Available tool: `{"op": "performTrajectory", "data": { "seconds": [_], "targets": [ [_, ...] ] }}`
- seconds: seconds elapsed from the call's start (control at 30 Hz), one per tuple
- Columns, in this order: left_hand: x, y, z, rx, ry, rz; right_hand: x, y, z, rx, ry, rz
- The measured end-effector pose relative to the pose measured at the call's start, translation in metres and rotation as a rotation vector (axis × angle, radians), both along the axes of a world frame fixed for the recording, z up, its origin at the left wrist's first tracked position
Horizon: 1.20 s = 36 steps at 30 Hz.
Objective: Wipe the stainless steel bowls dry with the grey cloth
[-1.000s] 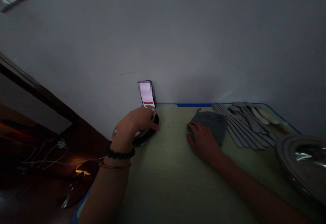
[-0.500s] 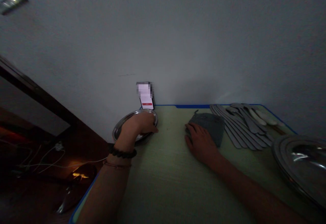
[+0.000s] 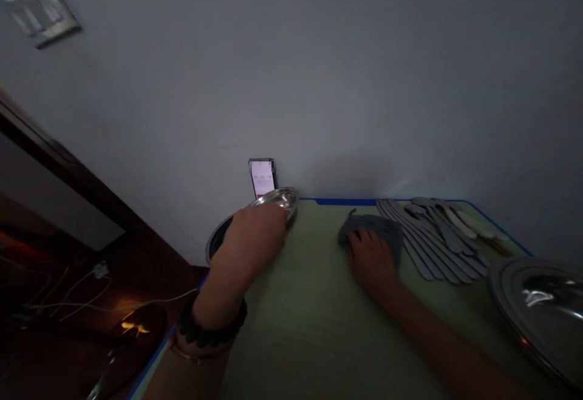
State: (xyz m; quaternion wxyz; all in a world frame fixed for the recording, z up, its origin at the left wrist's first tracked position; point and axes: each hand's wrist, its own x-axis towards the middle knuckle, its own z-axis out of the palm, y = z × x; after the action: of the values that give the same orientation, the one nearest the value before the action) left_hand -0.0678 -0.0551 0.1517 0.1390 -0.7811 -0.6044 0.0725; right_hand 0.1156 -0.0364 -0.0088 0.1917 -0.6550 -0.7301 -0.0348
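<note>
A shiny steel plate (image 3: 291, 198) with a raised rim is at the far left of the table, tilted and partly hidden behind my left hand (image 3: 257, 239). That hand is closed on its near edge, though the fingertips are out of sight. On the right, a folded grey cloth (image 3: 376, 225) lies on the tabletop. My right hand (image 3: 371, 260) rests over it, its bent fingers pressed into the fabric.
Several knives and spoons (image 3: 432, 242) lie fanned out right of the cloth. A stack of steel plates (image 3: 505, 284) stands at the right edge. A phone (image 3: 263, 175) leans on the wall behind the table (image 3: 310, 303). White cables (image 3: 113, 309) run at the left.
My left hand has turned over the plate and closed on it; the plate has tilted and shifted right. My right hand has slid further onto the cloth, fingers curling. The view has moved slightly.
</note>
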Motion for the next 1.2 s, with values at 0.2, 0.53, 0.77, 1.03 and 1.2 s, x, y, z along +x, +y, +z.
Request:
{"op": "performTrajectory", "data": {
  "seconds": [0.2, 0.53, 0.77, 1.03, 1.2],
  "targets": [
    [0.04, -0.013, -0.016, -0.145, -0.047, -0.164, 0.023, 0.019, -0.007, 0.187, 0.744, -0.148],
    [0.065, -0.016, -0.058, -0.185, -0.211, -0.322, 0.032, 0.015, 0.001, 0.185, 1.022, -0.309],
    [0.064, 0.008, -0.101, -0.145, -0.22, -0.459, 0.032, 0.018, 0.0, 0.252, 1.116, -0.348],
    [0.017, 0.013, -0.122, 0.132, -0.562, -0.85, 0.022, 0.011, 0.021, 0.475, 1.077, -0.338],
    [0.015, 0.018, -0.128, 0.284, -0.749, -0.64, 0.011, 0.012, 0.059, 0.668, 0.961, -0.124]
  ]
}}
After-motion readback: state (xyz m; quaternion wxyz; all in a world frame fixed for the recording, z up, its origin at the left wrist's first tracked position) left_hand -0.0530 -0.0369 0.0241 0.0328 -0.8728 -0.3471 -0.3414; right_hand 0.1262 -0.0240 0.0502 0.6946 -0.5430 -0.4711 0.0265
